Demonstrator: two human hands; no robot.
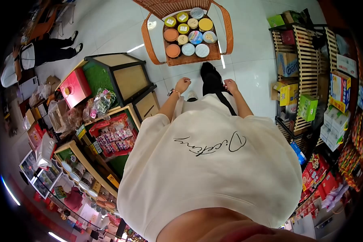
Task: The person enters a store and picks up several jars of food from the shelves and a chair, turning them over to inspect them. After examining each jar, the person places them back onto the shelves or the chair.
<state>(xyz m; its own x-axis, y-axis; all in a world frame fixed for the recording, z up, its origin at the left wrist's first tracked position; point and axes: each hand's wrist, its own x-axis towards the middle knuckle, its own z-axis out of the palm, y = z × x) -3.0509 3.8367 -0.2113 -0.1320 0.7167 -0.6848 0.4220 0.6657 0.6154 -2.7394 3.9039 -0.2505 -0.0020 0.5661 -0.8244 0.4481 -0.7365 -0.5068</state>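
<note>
My left hand (182,85), with a watch and a bracelet at its wrist, is held in front of my body with its fingers curled together. A tiny pale spot shows at its fingertips, too small to name. My right hand (230,86) is to the right, also with curled fingers; whatever may be between them is too small to tell. Neither hand touches the wicker armchair (226,30) beyond them. On its seat stand several round-lidded tubs, among them a yellow one (205,24), an orange one (173,51) and a pale blue one (202,50).
Stepped display stands (127,82) with packaged snacks and a red box (75,87) are at left. Slatted shelves (306,76) with cartons and a green box (307,107) line the right. Another person (28,56) is at the upper left. My feet are on the tiled floor (250,68).
</note>
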